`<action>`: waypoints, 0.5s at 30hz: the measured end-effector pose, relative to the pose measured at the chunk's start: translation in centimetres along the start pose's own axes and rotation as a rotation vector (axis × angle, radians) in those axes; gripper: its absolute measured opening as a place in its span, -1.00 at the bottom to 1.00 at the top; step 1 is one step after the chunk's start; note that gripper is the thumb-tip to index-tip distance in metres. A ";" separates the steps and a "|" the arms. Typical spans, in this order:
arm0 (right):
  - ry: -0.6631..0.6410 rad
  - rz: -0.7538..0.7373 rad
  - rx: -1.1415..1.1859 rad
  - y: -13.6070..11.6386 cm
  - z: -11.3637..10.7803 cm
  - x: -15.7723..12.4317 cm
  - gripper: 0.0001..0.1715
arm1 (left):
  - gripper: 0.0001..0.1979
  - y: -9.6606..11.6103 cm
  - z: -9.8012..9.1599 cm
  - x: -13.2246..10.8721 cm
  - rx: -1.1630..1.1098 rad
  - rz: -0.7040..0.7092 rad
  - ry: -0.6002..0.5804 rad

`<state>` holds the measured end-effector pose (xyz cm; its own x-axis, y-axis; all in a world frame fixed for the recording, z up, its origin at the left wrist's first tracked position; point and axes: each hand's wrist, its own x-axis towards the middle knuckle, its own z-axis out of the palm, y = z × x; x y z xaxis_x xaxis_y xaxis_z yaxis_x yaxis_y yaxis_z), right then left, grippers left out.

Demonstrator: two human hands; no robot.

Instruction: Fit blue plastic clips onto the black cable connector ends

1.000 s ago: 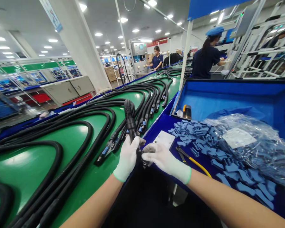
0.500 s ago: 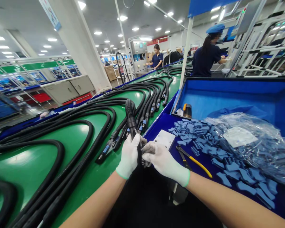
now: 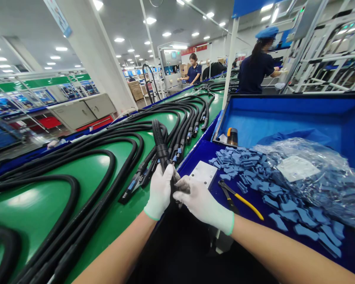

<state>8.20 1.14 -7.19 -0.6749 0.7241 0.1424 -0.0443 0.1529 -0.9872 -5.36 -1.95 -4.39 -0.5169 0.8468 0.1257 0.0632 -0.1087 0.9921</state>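
In the head view, your left hand [image 3: 159, 193], in a white glove, is closed around a corrugated black cable [image 3: 161, 148], which rises out of your grip and tilts slightly to the left. Your gloved right hand [image 3: 202, 205] touches the left one, its fingertips [image 3: 182, 185] pressed together on the dark part of the cable below; what exactly they pinch is hidden. To your left, more cables [image 3: 77, 185] with blue-marked connectors [image 3: 136, 185] lie looped on a green conveyor belt [image 3: 26, 205]. To your right, a blue-lined tray [image 3: 272, 114] holds blue plastic clips [image 3: 242, 165], a clear plastic bag [image 3: 316, 177], a white plate [image 3: 202, 172] and yellow-handled pliers [image 3: 241, 205]. Far right, a co-worker [image 3: 253, 69] in a blue cap stands working.
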 end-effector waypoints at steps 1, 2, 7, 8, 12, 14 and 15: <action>0.008 -0.023 -0.060 -0.1 0.0 0.0 -0.86 | -0.69 0.0 0.0 0.0 -0.007 -0.007 -0.010; 0.017 -0.051 -0.123 -0.2 -0.1 -0.1 -0.86 | -0.68 -0.1 0.1 0.1 -0.019 -0.017 -0.024; 0.018 -0.116 -0.265 0.0 -0.5 -0.2 -0.90 | -0.67 -0.2 0.4 0.0 -0.015 -0.036 -0.063; 0.013 -0.095 -0.243 0.2 -0.5 -0.3 -0.91 | -0.68 -0.1 0.4 0.0 -0.007 -0.030 -0.066; 0.051 -0.047 -0.169 0.8 -0.3 -0.3 -0.90 | -0.71 0.2 0.4 0.2 -0.017 -0.012 -0.109; 0.064 -0.062 -0.152 0.7 -0.4 -0.2 -0.89 | -0.69 0.3 0.3 0.5 -0.053 -0.014 -0.134; 0.065 -0.076 -0.158 0.6 -0.5 -0.1 -0.88 | -0.69 0.3 0.2 0.6 -0.076 -0.016 -0.139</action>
<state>8.63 1.53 -7.76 -0.6245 0.7478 0.2253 0.0263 0.3085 -0.9509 -5.46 -1.33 -3.97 -0.3941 0.9120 0.1140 -0.0118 -0.1291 0.9916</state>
